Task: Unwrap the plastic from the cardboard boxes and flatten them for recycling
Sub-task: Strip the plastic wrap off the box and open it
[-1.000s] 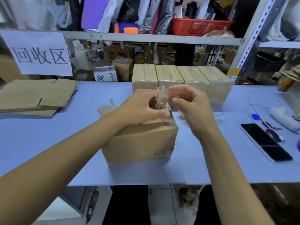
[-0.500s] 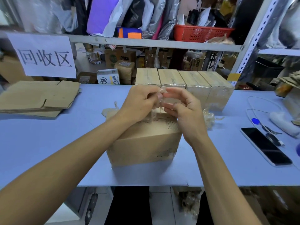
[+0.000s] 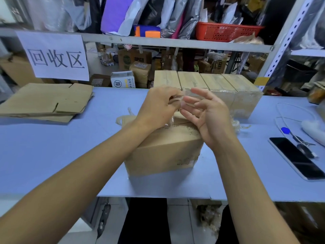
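Surface: blue worktable (image 3: 52, 147) ran across the view, with metal shelving (image 3: 158, 42) behind it.
Nearest box: one cardboard box (image 3: 163, 152) stood on the table at the near edge, under both hands.
Left hand: left hand (image 3: 158, 106) was held above the box, fingers curled and pinching a strip of clear plastic (image 3: 177, 100).
Right hand: right hand (image 3: 209, 117) was palm-up beside the left, fingers spread and relaxed, fingertips at the same plastic strip; whether they pressed it could not be determined.
Loose plastic: crumpled wrap (image 3: 123, 118) lay just left of the box; more (image 3: 236, 125) lay just right.
Right side: a phone (image 3: 297, 158) lay face-up near a white cable (image 3: 281, 118).
Left side: flattened cardboard (image 3: 45, 101) was stacked.
Far edge: four wrapped boxes (image 3: 207, 85) stood in a row, touching.
Background: a paper sign (image 3: 54, 55) hung from the shelf; a red basket (image 3: 226, 31) sat above.
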